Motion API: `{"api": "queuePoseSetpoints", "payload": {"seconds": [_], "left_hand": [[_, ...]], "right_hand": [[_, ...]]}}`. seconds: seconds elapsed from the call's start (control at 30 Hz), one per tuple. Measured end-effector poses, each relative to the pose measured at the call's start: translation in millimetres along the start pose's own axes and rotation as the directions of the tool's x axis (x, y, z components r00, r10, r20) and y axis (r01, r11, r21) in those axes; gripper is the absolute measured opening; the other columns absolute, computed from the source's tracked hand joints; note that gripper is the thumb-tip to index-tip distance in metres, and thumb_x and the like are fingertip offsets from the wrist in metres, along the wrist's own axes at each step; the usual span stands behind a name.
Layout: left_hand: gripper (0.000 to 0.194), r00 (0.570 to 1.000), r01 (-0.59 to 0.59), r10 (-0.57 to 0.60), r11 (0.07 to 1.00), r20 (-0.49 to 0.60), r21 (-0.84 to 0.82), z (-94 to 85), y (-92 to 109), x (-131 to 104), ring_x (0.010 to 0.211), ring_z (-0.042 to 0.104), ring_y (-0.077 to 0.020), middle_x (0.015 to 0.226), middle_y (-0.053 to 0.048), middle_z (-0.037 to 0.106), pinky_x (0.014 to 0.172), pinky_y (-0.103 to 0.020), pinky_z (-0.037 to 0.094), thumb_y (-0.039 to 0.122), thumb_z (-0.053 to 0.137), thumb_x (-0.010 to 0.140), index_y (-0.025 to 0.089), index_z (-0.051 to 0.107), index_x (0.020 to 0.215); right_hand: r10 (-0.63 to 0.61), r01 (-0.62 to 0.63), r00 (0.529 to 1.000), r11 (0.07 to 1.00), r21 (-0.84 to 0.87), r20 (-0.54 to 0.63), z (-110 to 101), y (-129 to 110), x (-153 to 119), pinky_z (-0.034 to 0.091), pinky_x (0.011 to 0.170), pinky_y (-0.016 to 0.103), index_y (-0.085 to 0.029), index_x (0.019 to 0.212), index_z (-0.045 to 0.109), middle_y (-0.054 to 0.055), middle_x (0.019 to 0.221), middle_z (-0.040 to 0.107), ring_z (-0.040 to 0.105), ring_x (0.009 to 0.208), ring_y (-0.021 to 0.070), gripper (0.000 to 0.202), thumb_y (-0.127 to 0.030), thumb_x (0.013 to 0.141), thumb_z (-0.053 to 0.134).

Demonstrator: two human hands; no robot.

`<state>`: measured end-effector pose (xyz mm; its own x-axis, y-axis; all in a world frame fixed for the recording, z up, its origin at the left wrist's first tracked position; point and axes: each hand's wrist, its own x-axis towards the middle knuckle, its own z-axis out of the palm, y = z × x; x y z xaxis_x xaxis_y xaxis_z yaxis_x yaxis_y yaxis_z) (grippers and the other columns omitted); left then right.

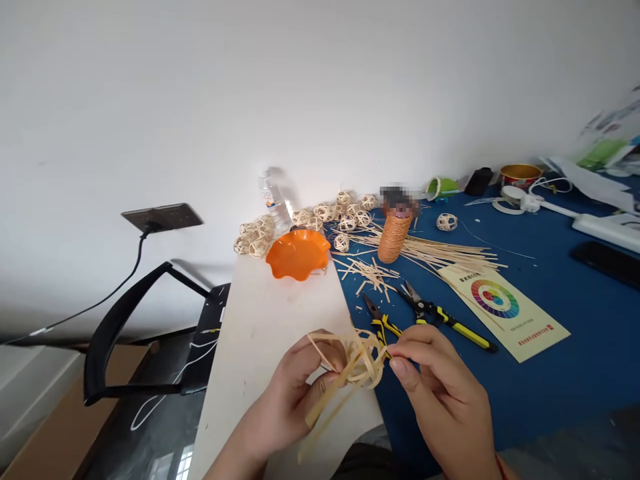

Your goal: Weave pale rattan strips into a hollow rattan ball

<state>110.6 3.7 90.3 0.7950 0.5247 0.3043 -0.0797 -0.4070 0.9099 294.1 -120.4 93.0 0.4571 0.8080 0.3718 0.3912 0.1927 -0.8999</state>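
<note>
A partly woven ball of pale bamboo strips (367, 360) is held between my two hands over the table's front edge. My left hand (313, 373) is closed around its left side, and loose strip ends stick out past the fingers towards me. With thumb and forefinger together, my right hand (433, 377) pinches a strip at the ball's right side. Just beyond the ball lie yellow-handled pliers (383, 319), partly hidden by it. A second yellow-and-black pair of pliers (445, 317) rests to their right.
Finished woven balls (345, 220) cluster by the wall near an orange wavy dish (299, 255) and a plastic bottle (274, 200). Bamboo strips (450, 253) lie behind a colour-wheel booklet (505, 313). An orange wrapped cylinder (394, 239) stands among them. A black chair (150, 333) is at left.
</note>
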Motion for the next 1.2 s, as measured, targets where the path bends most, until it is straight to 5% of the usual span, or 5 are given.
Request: {"api": "queuePoseSetpoints", "payload": {"seconds": [0.23,0.53,0.73,1.0,1.2], "left_hand": [[0.031,0.964,-0.235,0.267,0.837,0.006,0.495,7.4,-3,-5,0.099,0.061,-0.0186,0.109,-0.01,0.063,0.086,-0.033,0.053,-0.003,0.054,0.089,0.019,0.058,0.11],[0.028,0.924,-0.272,0.379,0.578,0.042,0.77,11.0,8,-4,0.108,0.063,-0.0226,0.11,-0.013,0.069,0.086,-0.034,0.055,0.003,0.048,0.094,0.014,0.063,0.115],[0.029,0.903,-0.308,0.425,0.554,0.056,0.774,12.7,6,-5,0.112,0.06,-0.023,0.109,-0.011,0.068,0.093,-0.034,0.052,0.002,0.049,0.093,0.01,0.064,0.116],[0.03,0.876,-0.354,0.478,0.552,0.061,0.755,12.7,-2,-4,0.111,0.062,-0.0249,0.108,-0.014,0.068,0.095,-0.037,0.054,-0.001,0.053,0.088,0.006,0.064,0.115],[0.033,0.882,-0.34,0.469,0.566,0.046,0.751,14.5,-4,-7,0.112,0.063,-0.0262,0.11,-0.015,0.069,0.092,-0.038,0.056,0.001,0.052,0.089,0.008,0.064,0.119]], "right_hand": [[0.275,-0.286,0.958,0.899,0.333,0.082,5,-3,14,0.047,0.069,0.027,-0.025,0.081,0.066,0.001,0.084,0.055,0.054,0.078,0.0162,0.013,-0.031,0.093,0.066],[0.363,-0.429,0.9,0.838,0.337,0.241,3,-6,27,0.045,0.067,0.028,-0.023,0.071,0.06,0.0,0.081,0.049,0.05,0.074,0.0157,0.021,-0.031,0.09,0.066],[0.364,-0.428,0.898,0.852,0.3,0.249,2,-4,27,0.049,0.079,0.03,-0.023,0.074,0.062,0.006,0.103,0.052,0.055,0.105,0.0228,0.016,-0.03,0.088,0.067],[0.365,-0.468,0.867,0.83,0.304,0.339,-2,-5,25,0.049,0.082,0.031,-0.024,0.08,0.057,0.006,0.111,0.053,0.055,0.106,0.0212,0.025,-0.043,0.096,0.057],[0.406,-0.515,0.851,0.768,0.381,0.332,1,-4,24,0.05,0.087,0.033,-0.023,0.076,0.057,0.007,0.111,0.051,0.054,0.111,0.0226,0.019,-0.033,0.09,0.066]]}}
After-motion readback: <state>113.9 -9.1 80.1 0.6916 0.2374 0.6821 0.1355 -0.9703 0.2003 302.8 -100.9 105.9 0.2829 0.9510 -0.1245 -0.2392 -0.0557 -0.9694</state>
